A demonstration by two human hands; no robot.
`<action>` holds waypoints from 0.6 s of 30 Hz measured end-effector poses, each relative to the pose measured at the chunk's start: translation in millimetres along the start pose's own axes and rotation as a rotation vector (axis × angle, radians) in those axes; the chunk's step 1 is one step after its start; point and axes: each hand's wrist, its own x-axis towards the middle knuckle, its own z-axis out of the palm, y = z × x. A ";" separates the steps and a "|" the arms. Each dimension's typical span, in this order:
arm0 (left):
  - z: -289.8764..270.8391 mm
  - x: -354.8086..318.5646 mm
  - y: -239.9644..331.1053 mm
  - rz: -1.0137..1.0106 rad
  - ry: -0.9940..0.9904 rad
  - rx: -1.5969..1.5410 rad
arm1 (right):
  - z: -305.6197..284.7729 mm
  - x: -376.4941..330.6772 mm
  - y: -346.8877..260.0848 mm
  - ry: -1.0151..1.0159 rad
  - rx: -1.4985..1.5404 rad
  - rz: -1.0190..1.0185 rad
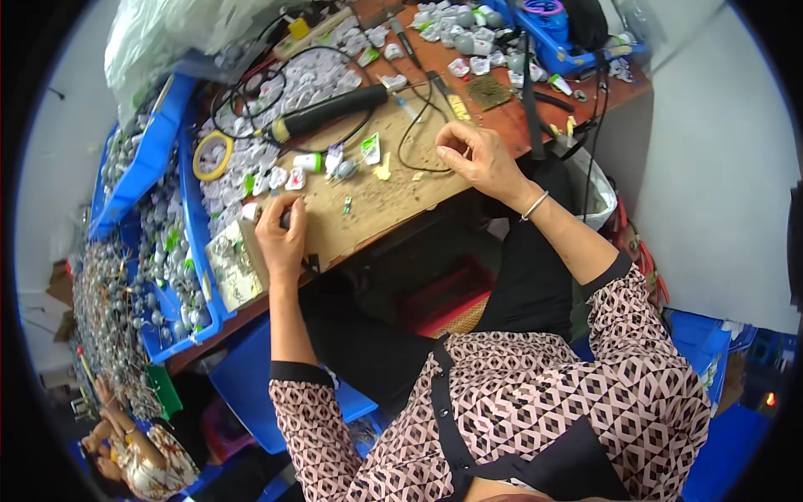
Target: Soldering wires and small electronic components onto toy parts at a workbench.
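My left hand (282,240) rests at the left side of a brown work board (376,219), its fingers curled; whatever they hold, if anything, is hidden. Close to its fingertips is a small white piece (251,212). My right hand (483,164) hovers over the board's right edge, thumb and index finger pinched together; I cannot make out anything between them. Between the hands lie a tiny green circuit board (347,204), a white-and-green plastic cap (308,162), a grey ball-shaped part (345,170) and a flat white-and-green piece (370,149). Behind them is a black cylindrical tool (330,114) with a cable.
Many white plastic pieces (314,79) are heaped behind the board. A yellow tape roll (197,157) lies among them. Blue bins (194,230) of grey parts stand at the left, another blue tray (560,60) far right. A person (155,460) sits at lower left.
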 end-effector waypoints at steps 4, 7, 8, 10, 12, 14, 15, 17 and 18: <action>-5.0 11.9 8.2 0.167 -0.037 0.147 | -34.9 10.7 13.4 0.075 -0.085 -0.108; 3.2 6.5 0.5 0.268 0.017 0.266 | -55.5 16.9 18.3 0.108 -0.154 -0.108; 5.5 4.6 -0.7 0.277 0.016 0.261 | -61.4 16.5 18.4 0.117 -0.159 -0.108; 8.6 1.9 -1.7 0.263 0.075 0.292 | -72.3 15.6 17.6 0.109 -0.219 -0.102; 6.8 0.5 -2.2 0.261 0.068 0.294 | -81.6 17.7 26.9 0.133 -0.228 -0.120; 5.5 -1.3 -4.5 0.245 0.062 0.326 | -95.8 22.5 30.9 0.260 -0.620 -0.250; 6.7 -1.3 -3.8 0.263 0.076 0.321 | -106.1 28.0 30.9 0.269 -0.645 -0.239; 6.9 -1.0 -5.3 0.246 0.072 0.312 | -125.9 41.7 40.0 0.280 -0.626 -0.137; 5.9 -3.2 -6.2 0.224 0.071 0.309 | -133.3 47.7 47.9 0.283 -0.620 -0.112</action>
